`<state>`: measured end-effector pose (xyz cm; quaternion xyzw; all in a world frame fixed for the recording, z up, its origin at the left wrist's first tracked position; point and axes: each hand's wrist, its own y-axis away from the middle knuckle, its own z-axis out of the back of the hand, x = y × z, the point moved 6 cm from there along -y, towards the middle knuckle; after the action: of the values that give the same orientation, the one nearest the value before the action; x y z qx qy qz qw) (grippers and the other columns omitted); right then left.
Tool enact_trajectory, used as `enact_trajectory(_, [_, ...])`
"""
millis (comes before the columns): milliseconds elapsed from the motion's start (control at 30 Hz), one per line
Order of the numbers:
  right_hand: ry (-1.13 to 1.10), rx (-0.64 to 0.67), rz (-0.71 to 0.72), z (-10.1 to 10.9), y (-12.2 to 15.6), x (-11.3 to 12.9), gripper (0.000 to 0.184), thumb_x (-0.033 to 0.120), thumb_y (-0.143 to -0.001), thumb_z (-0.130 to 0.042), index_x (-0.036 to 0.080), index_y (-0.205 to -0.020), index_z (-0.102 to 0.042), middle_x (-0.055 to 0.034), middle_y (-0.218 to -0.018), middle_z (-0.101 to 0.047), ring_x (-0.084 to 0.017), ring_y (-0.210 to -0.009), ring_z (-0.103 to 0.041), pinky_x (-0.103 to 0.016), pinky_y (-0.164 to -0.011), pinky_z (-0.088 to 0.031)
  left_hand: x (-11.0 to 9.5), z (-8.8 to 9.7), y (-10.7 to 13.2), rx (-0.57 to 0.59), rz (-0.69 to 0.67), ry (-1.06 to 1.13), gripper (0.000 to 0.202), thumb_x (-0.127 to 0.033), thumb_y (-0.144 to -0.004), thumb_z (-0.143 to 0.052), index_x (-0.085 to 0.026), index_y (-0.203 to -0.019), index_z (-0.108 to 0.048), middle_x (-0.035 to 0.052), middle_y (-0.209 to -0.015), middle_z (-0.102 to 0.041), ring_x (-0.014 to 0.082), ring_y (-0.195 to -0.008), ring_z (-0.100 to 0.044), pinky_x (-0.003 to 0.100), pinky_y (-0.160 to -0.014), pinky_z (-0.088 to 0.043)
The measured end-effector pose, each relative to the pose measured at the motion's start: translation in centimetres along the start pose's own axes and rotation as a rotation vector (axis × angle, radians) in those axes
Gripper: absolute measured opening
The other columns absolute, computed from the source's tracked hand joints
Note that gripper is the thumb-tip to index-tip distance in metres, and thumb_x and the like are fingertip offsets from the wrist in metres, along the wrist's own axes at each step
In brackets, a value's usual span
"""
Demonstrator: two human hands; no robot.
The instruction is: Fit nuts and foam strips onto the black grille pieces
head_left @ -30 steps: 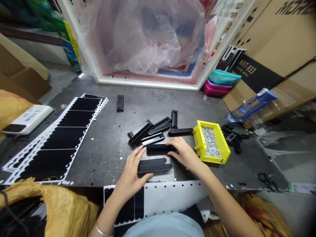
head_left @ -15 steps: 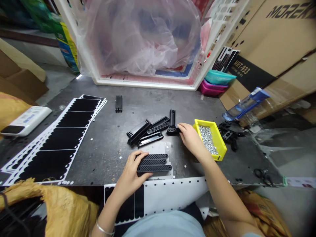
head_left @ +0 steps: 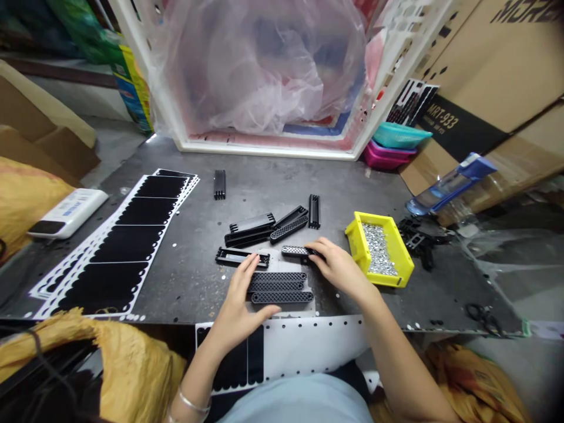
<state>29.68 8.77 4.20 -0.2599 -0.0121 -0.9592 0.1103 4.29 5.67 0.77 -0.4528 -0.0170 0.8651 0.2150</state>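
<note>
My right hand [head_left: 337,264] grips the end of a short black plastic bar [head_left: 295,251] with a lattice-patterned face. My left hand [head_left: 242,299] is open, thumb apart from the fingers. Its fingertips reach the right end of a black channel-shaped piece [head_left: 229,257], and its palm is beside a row of black lattice-faced bars [head_left: 282,297] lying side by side near the table's front edge. Beyond the hands lie more black pieces: a pair one behind the other [head_left: 252,223], two slanting bars [head_left: 288,229] and one standing lengthwise [head_left: 314,211].
To the right stands a yellow bin [head_left: 403,264] of small silvery metal parts. Black-and-white printed sheets [head_left: 145,235] lie left, near a white device [head_left: 70,211]. A plastic-lined white crate [head_left: 268,151] stands at the back. Scissors [head_left: 482,317] are at the front right.
My right hand has brought the black bar nearer and leftward. My left hand has shifted from the row's left end toward the channel piece, its fingers straighter. The loose black pieces have spread apart.
</note>
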Motion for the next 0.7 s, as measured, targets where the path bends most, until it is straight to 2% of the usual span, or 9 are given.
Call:
enact_trajectory(100, [-0.011,-0.045,-0.019,0.1,1.0,-1.1,0.03,0.025,-0.104,-0.048,0.026,-0.127,-0.067,-0.0084,-0.116,-0.068,-0.027,-0.107,-0.069,-0.045,-0.097,-0.057,1.7,3.8,-1.1,-0.178,0.047,-0.108,0.038,-0.038,-0.105,-0.047,-0.028,-0.14,-0.057,0.0099,-0.146,-0.058,0.029,-0.139,-0.051,0.053,-0.121,-0.037])
enact_trajectory(167, [-0.051,-0.03,0.017,-0.3,1.5,-1.1,0.032,0.025,-0.104,-0.047,0.028,-0.129,-0.067,-0.0079,-0.118,-0.069,-0.026,-0.111,-0.068,-0.045,-0.1,-0.056,3.4,5.6,-2.2,-0.197,0.083,-0.255,0.034,-0.039,-0.104,-0.046,-0.025,-0.128,-0.066,0.0113,-0.134,-0.064,0.0316,-0.129,-0.056,0.056,-0.116,-0.04])
enact_trajectory(233, [-0.08,-0.017,0.043,-0.8,1.9,-1.1,0.036,0.023,-0.104,-0.046,0.03,-0.134,-0.064,-0.0074,-0.122,-0.069,-0.026,-0.115,-0.067,-0.047,-0.104,-0.055,4.9,6.3,-3.2,-0.137,0.096,-0.336,0.036,-0.041,-0.101,-0.051,-0.023,-0.128,-0.066,0.0125,-0.131,-0.065,0.0337,-0.122,-0.058,0.057,-0.111,-0.043])
enact_trajectory(367, [-0.071,0.0,0.026,-0.9,3.0,-2.2,0.044,0.02,-0.104,-0.043,0.036,-0.141,-0.06,-0.006,-0.121,-0.069,-0.026,-0.113,-0.066,-0.049,-0.102,-0.055,5.4,6.1,-3.5,-0.073,0.037,-0.291,0.035,-0.042,-0.1,-0.052,-0.023,-0.127,-0.065,0.0108,-0.128,-0.069,0.0318,-0.121,-0.059,0.051,-0.109,-0.044])
enact_trajectory(500, [-0.09,0.022,0.039,-0.3,4.0,-3.0,0.045,0.017,-0.103,-0.043,0.034,-0.14,-0.061,-0.0056,-0.124,-0.069,-0.024,-0.114,-0.065,-0.047,-0.103,-0.055,4.7,5.3,-3.3,-0.071,0.102,-0.207,0.038,-0.051,-0.103,-0.047,-0.024,-0.121,-0.068,0.008,-0.118,-0.073,0.0289,-0.112,-0.062,0.046,-0.104,-0.047])
enact_trajectory(567, [-0.113,0.031,0.064,-0.4,4.0,-2.3,0.044,0.018,-0.103,-0.043,0.035,-0.141,-0.06,-0.0056,-0.126,-0.069,-0.024,-0.117,-0.064,-0.048,-0.105,-0.055,4.1,4.4,-3.6,-0.032,0.121,-0.152,0.039,-0.052,-0.104,-0.045,-0.024,-0.115,-0.07,0.0066,-0.113,-0.074,0.0273,-0.108,-0.063,0.044,-0.101,-0.048])
enact_trajectory(700, [-0.276,0.048,0.122,-2.0,2.3,0.8,0.042,0.022,-0.107,-0.039,0.035,-0.145,-0.054,-0.0043,-0.139,-0.065,-0.021,-0.13,-0.06,-0.048,-0.115,-0.049,2.9,2.2,-5.3,0.016,0.078,-0.124,0.045,-0.049,-0.106,-0.038,-0.022,-0.099,-0.074,0.0078,-0.112,-0.072,0.0268,-0.107,-0.06,0.045,-0.102,-0.045])
